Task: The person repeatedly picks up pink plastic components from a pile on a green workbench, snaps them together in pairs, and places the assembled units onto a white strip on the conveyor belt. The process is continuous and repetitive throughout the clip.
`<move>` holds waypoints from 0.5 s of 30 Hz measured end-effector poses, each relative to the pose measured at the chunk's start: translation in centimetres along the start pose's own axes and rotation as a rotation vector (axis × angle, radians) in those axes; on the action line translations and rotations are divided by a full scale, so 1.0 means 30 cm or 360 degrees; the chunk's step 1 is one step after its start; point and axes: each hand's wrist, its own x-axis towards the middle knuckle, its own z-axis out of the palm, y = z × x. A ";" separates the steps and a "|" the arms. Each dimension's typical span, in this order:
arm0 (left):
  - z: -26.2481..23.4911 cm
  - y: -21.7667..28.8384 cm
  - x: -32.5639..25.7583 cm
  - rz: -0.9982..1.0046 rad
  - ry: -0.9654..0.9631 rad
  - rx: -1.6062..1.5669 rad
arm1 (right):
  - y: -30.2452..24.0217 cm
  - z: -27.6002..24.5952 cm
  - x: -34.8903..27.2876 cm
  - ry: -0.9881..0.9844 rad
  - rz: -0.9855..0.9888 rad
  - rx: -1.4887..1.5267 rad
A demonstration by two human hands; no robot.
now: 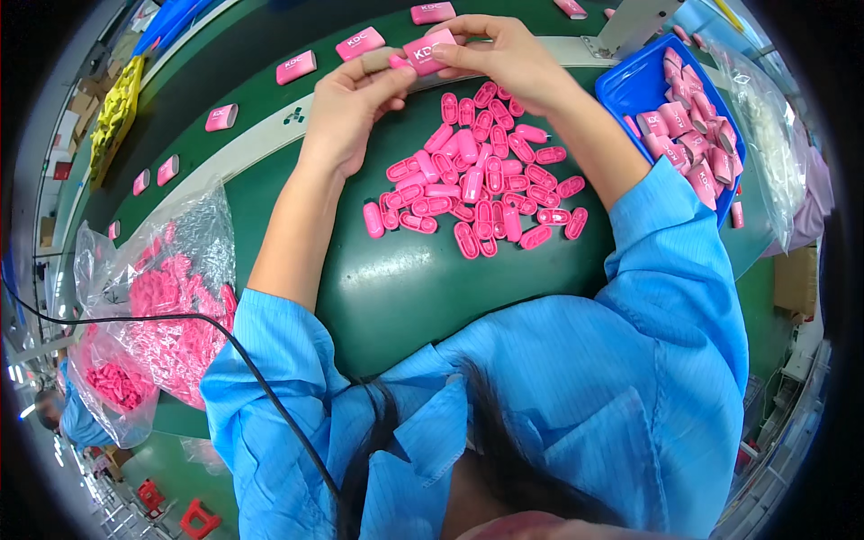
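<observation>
My right hand (504,56) pinches a flat pink casing (421,47) with white lettering between thumb and fingers, above the rail at the table's far side. At the casing's left end, my left hand (355,103) has thumb and forefinger closed on a small pink end cap (399,62), mostly covered by the fingertips. The cap and casing meet or nearly touch; I cannot tell whether they are joined. Just nearer than both hands, a loose pile of pink oval end caps (472,183) lies on the green table (396,270), some showing their hollow side.
A blue bin (621,93) of pink casings stands at the right, beside a clear bag (765,135) of whitish pieces. Casings (295,67) sit spaced along the green belt (261,99) beyond the pale rail (243,148). Bags of pink parts (175,306) lie left, near a black cable (135,319).
</observation>
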 end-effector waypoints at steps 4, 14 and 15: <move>0.019 -0.013 -0.003 0.0095 0.0147 -0.0098 | -0.006 0.047 -0.039 0.0045 -0.0041 0.0058; 0.066 -0.019 -0.017 0.0282 0.0145 0.0174 | 0.037 0.018 -0.028 0.0011 0.0066 0.0185; 0.065 -0.020 -0.021 0.0317 0.0139 0.0213 | 0.044 0.017 -0.026 0.0006 0.0045 0.0227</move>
